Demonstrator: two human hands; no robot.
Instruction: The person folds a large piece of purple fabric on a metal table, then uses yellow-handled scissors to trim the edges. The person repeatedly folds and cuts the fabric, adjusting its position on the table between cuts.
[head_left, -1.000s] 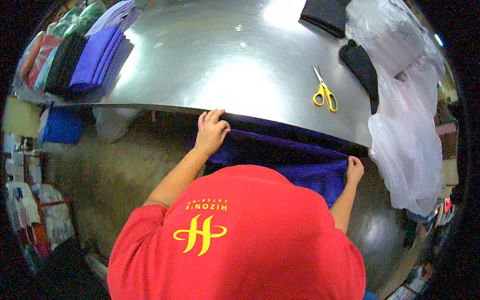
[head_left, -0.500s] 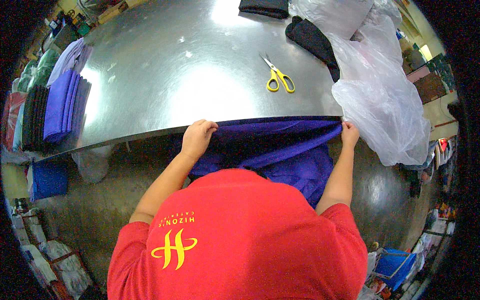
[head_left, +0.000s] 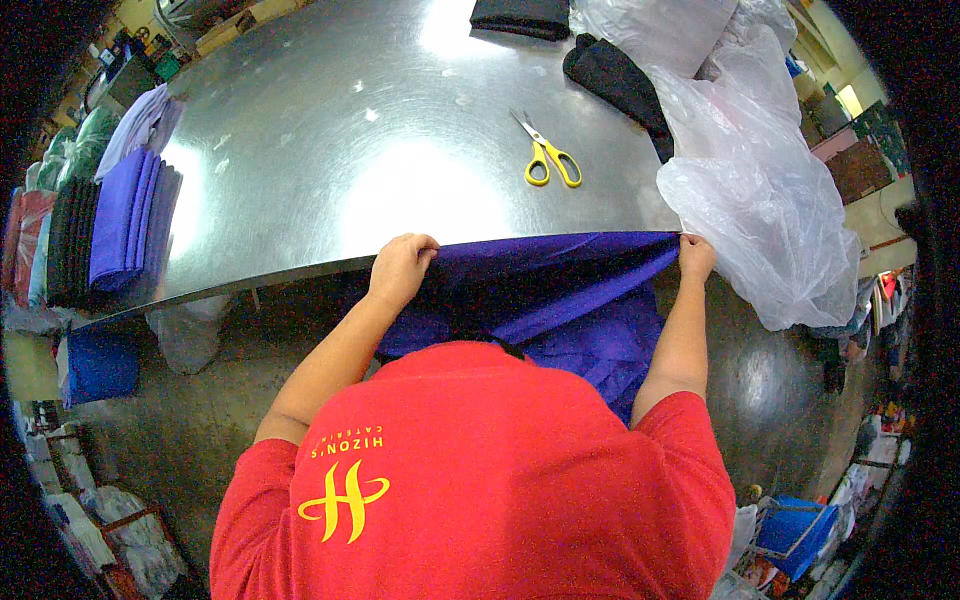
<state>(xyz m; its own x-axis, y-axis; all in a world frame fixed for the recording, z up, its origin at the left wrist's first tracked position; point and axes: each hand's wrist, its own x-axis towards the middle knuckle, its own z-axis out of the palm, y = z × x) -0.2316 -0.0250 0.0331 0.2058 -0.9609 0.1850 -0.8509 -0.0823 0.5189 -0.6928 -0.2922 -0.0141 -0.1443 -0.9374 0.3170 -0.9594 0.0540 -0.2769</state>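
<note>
A large purple cloth (head_left: 590,300) hangs in folds below the near edge of a shiny metal table (head_left: 290,180). Its upper edge is stretched between my two hands along the table's rim. My left hand (head_left: 403,268) pinches the cloth at the left end of this span. At the other end, my right hand (head_left: 697,257) is closed on the cloth's edge, close to a plastic sheet. My red shirt hides the lower part of the cloth. Yellow-handled scissors (head_left: 546,150) lie on the tabletop beyond my hands, blades pointing away.
Crumpled clear plastic (head_left: 765,200) drapes over the table's right end. Beside it lie a black cloth bundle (head_left: 622,88) and a folded black cloth (head_left: 520,17). Folded purple cloths (head_left: 125,220) and black cloths (head_left: 73,240) stand at the left end. A blue bin (head_left: 797,535) is at lower right.
The stretched purple edge has risen slightly onto the table's rim, and more of its surface shows there. Both hands keep their hold, and the view has shifted a little.
</note>
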